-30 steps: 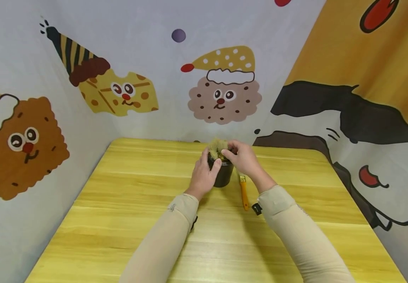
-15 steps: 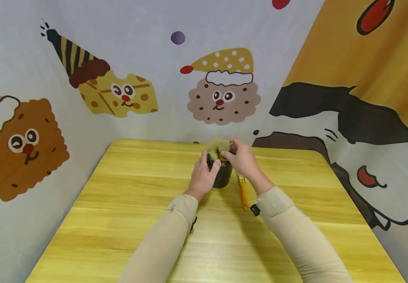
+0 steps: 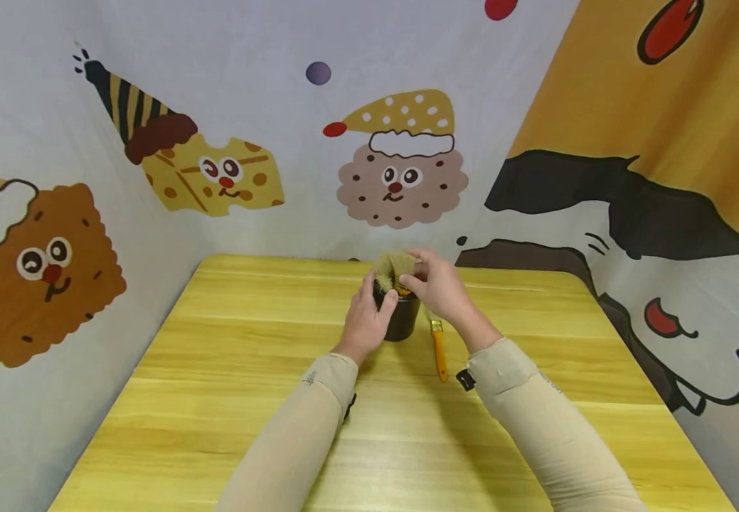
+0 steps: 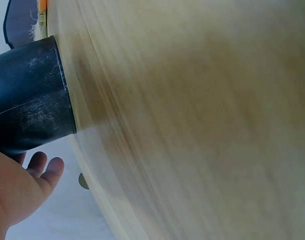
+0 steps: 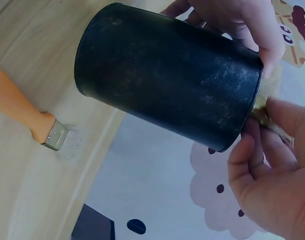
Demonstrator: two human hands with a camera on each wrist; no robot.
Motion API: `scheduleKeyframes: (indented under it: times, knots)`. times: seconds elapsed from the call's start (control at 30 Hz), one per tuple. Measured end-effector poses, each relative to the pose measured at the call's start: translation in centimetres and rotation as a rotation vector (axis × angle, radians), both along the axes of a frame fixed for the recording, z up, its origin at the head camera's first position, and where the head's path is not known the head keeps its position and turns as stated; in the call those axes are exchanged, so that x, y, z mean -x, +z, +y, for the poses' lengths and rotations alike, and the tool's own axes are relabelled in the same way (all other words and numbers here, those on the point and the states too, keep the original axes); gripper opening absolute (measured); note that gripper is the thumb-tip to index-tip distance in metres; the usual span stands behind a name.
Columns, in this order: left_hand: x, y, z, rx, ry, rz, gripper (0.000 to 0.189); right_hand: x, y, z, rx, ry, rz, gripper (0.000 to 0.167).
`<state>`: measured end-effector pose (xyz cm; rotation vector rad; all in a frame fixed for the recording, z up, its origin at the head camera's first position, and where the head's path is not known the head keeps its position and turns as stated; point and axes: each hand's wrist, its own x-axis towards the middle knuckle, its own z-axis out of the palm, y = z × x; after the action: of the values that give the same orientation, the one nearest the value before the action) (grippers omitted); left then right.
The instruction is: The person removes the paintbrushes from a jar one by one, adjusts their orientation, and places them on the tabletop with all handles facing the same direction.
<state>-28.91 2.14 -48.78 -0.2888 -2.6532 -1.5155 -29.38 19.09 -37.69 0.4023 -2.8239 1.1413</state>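
Observation:
A black cylindrical cup [image 3: 402, 321] stands near the far edge of the table, with pale bristles of brushes [image 3: 400, 262] sticking up from its mouth. My left hand [image 3: 364, 316] grips the cup at its left side, thumb close to the rim. At the right of the mouth my right hand [image 3: 441, 286] pinches a paintbrush by its gold-coloured metal band [image 5: 261, 116], thumb against fingers. The handle below that band is hidden inside the cup. Dull scuffs mark the cup wall [image 5: 162, 75] in the right wrist view.
Another paintbrush [image 3: 439, 353] with an orange handle lies on the wooden table [image 3: 215, 398] just right of the cup, bristles pointing away. Behind the table's far edge hangs a cloth backdrop [image 3: 267, 85] printed with cartoon food and an animal.
The bristles in the cup have shifted slightly, and a dark gap between them shows more plainly. Both hands keep their places at the cup; the head view has tilted a little.

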Motion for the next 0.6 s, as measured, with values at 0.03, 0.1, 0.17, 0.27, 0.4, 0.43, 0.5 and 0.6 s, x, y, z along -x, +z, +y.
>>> scheduleKeyframes:
  times: [0.03,0.1,0.17,0.27,0.4,0.43,0.5,0.6]
  knots:
    - [0.0,0.0,0.0,0.001,0.0,-0.005,0.084,0.0,-0.1,0.1,0.002,0.013,-0.008,0.059]
    - [-0.1,0.0,0.1,0.004,0.002,-0.011,0.085,0.1,-0.4,0.4,0.006,0.037,-0.022,0.06]
    - [-0.1,0.0,0.1,0.005,0.004,-0.016,0.085,0.2,-0.6,0.6,0.005,0.05,-0.029,0.06]
    - [-0.1,0.1,0.2,-0.001,0.008,-0.023,0.086,0.4,-1.0,0.9,0.003,0.053,-0.022,0.059]
    - [-0.2,0.2,0.3,-0.007,0.012,-0.032,0.086,0.6,-1.6,1.1,0.025,0.061,-0.007,0.059]
    - [-0.2,0.2,0.4,-0.01,0.013,-0.03,0.086,0.6,-1.7,1.1,0.036,0.061,-0.008,0.059]
    - [-0.2,0.1,0.5,-0.006,0.013,-0.028,0.086,0.6,-1.9,1.1,0.063,0.058,-0.014,0.06]
    - [-0.2,0.1,0.5,-0.005,0.014,-0.032,0.086,0.6,-2.1,1.0,0.067,0.051,-0.022,0.06]
